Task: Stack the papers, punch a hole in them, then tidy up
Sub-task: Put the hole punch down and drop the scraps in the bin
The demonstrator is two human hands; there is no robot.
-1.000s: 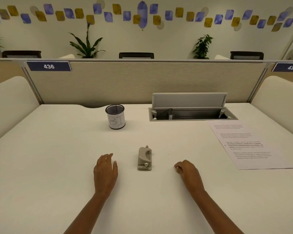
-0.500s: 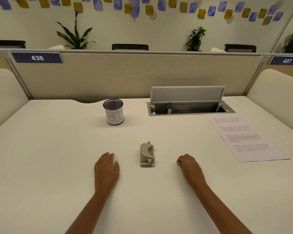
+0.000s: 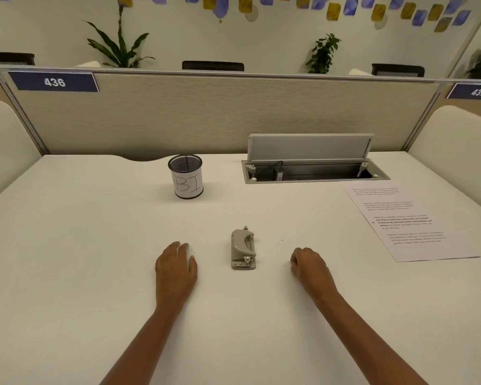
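A small grey hole punch (image 3: 243,249) lies on the white desk (image 3: 95,259) between my two hands. My left hand (image 3: 175,269) rests flat on the desk to its left, fingers together, holding nothing. To the punch's right, my right hand (image 3: 311,269) rests with its fingers curled under, also empty. Printed white paper (image 3: 406,222) lies flat at the far right of the desk, well beyond my right hand; I cannot tell how many sheets it is.
A black mesh pen cup (image 3: 185,176) labelled "BI" stands at the back, left of centre. An open cable tray (image 3: 314,172) with a raised lid is set into the desk at back right. A beige partition (image 3: 220,115) closes the far side.
Both hands stay in place on the desk. The view has tilted slightly downward, so everything sits a little lower in frame.
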